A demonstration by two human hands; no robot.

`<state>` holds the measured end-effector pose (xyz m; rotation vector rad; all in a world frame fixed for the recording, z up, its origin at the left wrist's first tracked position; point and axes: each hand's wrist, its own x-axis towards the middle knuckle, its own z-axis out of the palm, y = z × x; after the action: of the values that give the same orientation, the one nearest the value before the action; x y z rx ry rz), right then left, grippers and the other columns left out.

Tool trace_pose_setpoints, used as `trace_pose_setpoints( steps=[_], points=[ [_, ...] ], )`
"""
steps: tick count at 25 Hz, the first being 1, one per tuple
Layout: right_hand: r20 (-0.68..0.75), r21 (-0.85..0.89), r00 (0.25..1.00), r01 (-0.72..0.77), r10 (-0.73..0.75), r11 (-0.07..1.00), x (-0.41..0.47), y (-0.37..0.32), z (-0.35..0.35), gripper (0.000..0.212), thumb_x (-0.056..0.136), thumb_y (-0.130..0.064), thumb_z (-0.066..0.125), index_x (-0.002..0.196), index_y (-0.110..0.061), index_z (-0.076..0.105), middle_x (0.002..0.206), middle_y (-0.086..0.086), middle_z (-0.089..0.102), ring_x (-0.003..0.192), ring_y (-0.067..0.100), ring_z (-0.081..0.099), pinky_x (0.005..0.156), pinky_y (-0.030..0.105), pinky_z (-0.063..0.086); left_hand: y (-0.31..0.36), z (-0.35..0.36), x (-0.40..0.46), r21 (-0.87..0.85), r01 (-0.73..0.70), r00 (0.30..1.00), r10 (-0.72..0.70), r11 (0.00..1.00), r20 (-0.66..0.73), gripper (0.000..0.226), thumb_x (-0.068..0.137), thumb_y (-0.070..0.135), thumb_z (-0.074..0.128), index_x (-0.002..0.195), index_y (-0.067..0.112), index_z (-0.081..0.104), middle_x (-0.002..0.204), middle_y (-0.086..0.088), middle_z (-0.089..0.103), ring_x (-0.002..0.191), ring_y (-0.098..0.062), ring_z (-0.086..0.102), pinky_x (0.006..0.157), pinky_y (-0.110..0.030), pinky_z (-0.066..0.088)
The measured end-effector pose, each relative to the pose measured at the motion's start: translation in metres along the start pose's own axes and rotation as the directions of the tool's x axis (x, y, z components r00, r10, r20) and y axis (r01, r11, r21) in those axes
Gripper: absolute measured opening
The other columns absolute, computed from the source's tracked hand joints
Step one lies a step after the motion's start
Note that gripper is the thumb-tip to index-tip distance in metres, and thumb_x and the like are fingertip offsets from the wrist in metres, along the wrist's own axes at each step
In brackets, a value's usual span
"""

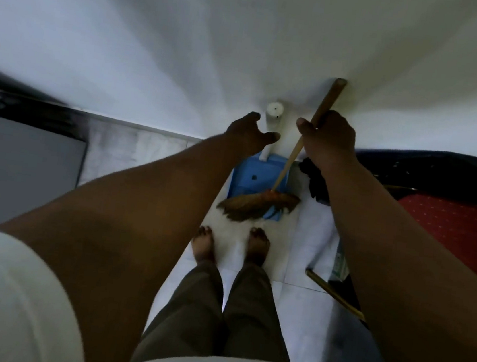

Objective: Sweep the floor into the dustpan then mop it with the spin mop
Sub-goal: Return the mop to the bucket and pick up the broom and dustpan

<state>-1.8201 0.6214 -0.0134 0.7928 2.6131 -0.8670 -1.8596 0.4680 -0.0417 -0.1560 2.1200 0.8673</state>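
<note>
**Now the broom meets the dustpan by the wall**

Clearly the right hand (325,140) is clamped on the wooden stick of the broom (258,206), below its top end. The stick looks stiff and light; the brown bristles look soft and fan out over the dustpan's mouth. The blue plastic dustpan (245,178) stands on the pale tiled floor (133,149) at 12 o'clock from the bare feet. Its white upright handle (274,114) looks smooth, a good place to hold. The left hand (249,134) is spread wide just beside this handle, holding nothing.

Clearance, as I see it: narrow floor (252,276) strip; wall (218,43) ahead; chair (451,225) right; dark cabinet (17,159) left; dustpan (250,176) and broom (258,204) block the front.
</note>
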Motion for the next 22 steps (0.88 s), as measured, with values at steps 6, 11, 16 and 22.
trace_pose_setpoints(
  steps=[6, 11, 16, 22],
  points=[
    [-0.101, 0.028, 0.995, 0.022, -0.019, 0.999, 0.007, 0.006, 0.025, 0.027, 0.098, -0.033, 0.052, 0.115, -0.013, 0.060, 0.116, 0.003, 0.068, 0.109, 0.020, 0.063, 0.086, 0.022, 0.041, 0.015, 0.013, 0.036, 0.075, -0.141, 0.984, 0.148, 0.987, -0.096, 0.066, 0.090, 0.044, 0.065, 0.146, 0.015, 0.042, 0.142, -0.006, 0.052, 0.130, -0.023, 0.048, 0.101, -0.024, 0.036],
    [-0.082, 0.025, 0.993, 0.088, -0.086, 0.996, -0.013, 0.006, 0.023, 0.026, 0.099, -0.030, 0.053, 0.115, -0.010, 0.059, 0.110, 0.006, 0.070, 0.099, 0.021, 0.068, 0.076, 0.019, 0.042, -0.016, 0.019, 0.010, -0.036, -0.205, 0.962, 0.194, 0.978, -0.194, 0.049, 0.089, 0.037, 0.068, 0.130, 0.012, 0.056, 0.124, -0.005, 0.064, 0.116, -0.019, 0.058, 0.087, -0.017, 0.037],
    [-0.031, 0.035, 0.986, 0.167, -0.166, 0.985, -0.048, -0.020, 0.001, 0.027, 0.098, -0.031, 0.053, 0.112, -0.008, 0.059, 0.103, 0.010, 0.070, 0.095, 0.026, 0.067, 0.074, 0.025, 0.046, -0.023, 0.000, -0.039, -0.003, -0.231, 0.936, 0.221, 0.973, -0.274, 0.045, 0.088, 0.039, 0.070, 0.122, 0.011, 0.059, 0.114, -0.005, 0.067, 0.106, -0.018, 0.062, 0.082, -0.018, 0.041],
    [0.026, -0.008, 0.923, 0.384, -0.383, 0.923, -0.102, -0.064, -0.026, 0.027, 0.098, -0.034, 0.053, 0.108, -0.010, 0.062, 0.099, 0.008, 0.071, 0.092, 0.024, 0.067, 0.074, 0.022, 0.044, -0.043, -0.039, -0.122, 0.012, -0.253, 0.888, 0.237, 0.967, -0.395, 0.042, 0.089, 0.042, 0.067, 0.115, 0.010, 0.059, 0.106, -0.005, 0.068, 0.090, -0.011, 0.058, 0.075, -0.018, 0.039]
  ],
)
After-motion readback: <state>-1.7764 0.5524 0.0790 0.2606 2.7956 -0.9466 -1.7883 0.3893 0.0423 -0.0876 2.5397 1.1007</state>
